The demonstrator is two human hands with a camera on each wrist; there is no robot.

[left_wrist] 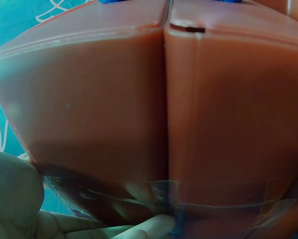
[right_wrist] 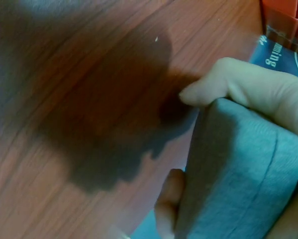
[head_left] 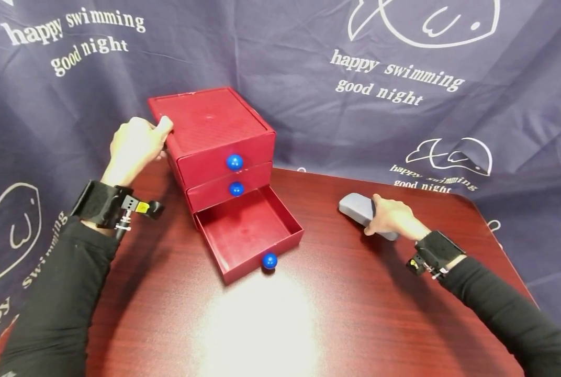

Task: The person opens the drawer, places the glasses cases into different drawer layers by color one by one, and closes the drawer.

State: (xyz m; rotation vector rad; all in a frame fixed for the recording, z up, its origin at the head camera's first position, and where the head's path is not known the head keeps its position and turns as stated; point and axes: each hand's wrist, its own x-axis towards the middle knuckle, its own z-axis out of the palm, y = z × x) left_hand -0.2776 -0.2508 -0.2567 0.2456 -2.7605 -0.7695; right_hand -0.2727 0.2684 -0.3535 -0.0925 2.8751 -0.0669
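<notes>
While the bottom drawer [head_left: 247,233] of the red drawer box [head_left: 212,136] stands pulled out and bare inside, the left hand [head_left: 136,144] grips the box's back corner, and the right hand [head_left: 393,217] clasps a grey case [head_left: 356,207] lying on the tabletop [head_left: 337,303].

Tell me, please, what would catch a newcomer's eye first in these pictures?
The red drawer chest at the middle of the dark wooden table stands out, with blue knobs and its bottom drawer pulled open. The left hand holds the chest's top left edge, while the right hand grips a grey case lying on the table to the right. Behind hangs a navy cloth printed "happy swimming good night".
</notes>
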